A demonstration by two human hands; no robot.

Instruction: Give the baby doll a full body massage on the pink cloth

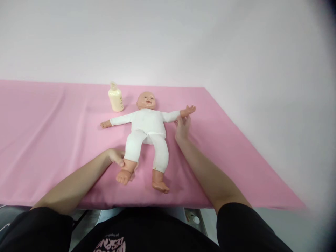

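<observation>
A baby doll point(146, 126) in a white suit lies on its back on the pink cloth, arms spread, head toward the wall. My left hand point(117, 157) grips the doll's ankle on the left side, just above its bare foot. My right hand point(182, 126) rests with fingers apart against the doll's outstretched arm on the right, just below its wrist. The other leg lies free, foot near the front edge.
A cream lotion bottle point(116, 98) stands upright left of the doll's head. The pink cloth-covered table point(52, 140) runs wide to the left and ends at a slanted right edge. A white wall stands behind. Metal frame parts point(194, 218) show below the front edge.
</observation>
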